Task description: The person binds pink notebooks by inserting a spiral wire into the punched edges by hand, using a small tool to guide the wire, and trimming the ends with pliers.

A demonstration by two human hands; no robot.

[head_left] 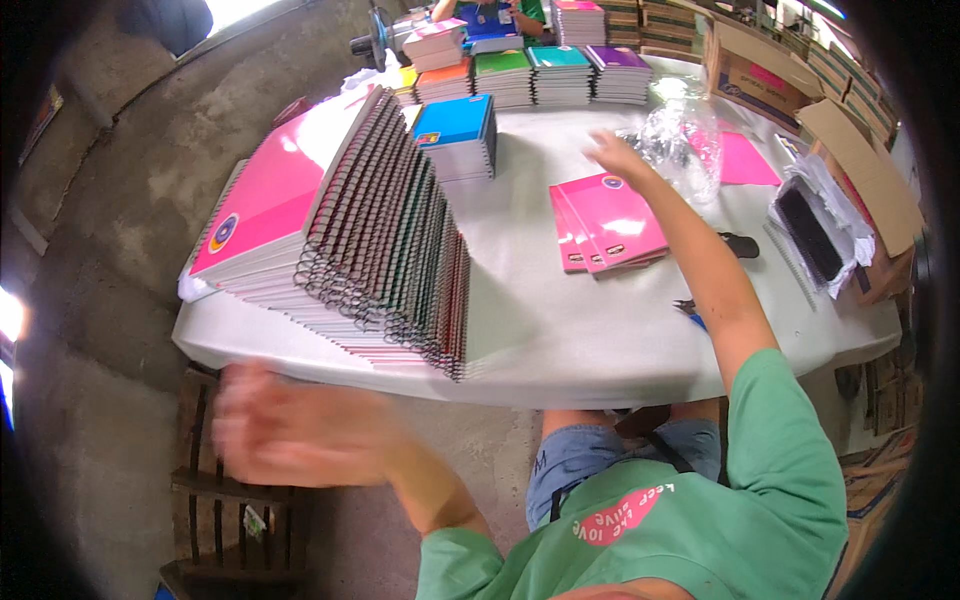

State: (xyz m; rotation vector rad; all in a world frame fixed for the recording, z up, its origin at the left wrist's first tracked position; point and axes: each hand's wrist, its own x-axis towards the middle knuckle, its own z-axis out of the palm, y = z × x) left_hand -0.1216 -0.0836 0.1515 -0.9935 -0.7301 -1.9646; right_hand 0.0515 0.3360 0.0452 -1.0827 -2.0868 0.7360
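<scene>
My left hand [300,425] is smeared by motion, in the air off the table's near edge, just below the tall stack of spiral notebooks [268,200]. That stack has a pink cover on top and its wire spines face right. Over the table, my right hand [617,157] reaches out with fingers extended and nothing visible in them. Below it lies a small pile of pink notebooks [615,225], slightly fanned. A crumpled clear plastic bag [690,145] lies just right of that hand. Beyond the tall stack stands a stack of blue notebooks [455,130].
Notebook stacks in orange [445,80], green [503,75], teal [560,70] and purple [618,72] line the far side, near a person [490,18]. Blue-handled pliers [690,313] and a dark object [738,244] lie right. An open carton [870,190] stands beyond. A wooden pallet [235,490] is lower left.
</scene>
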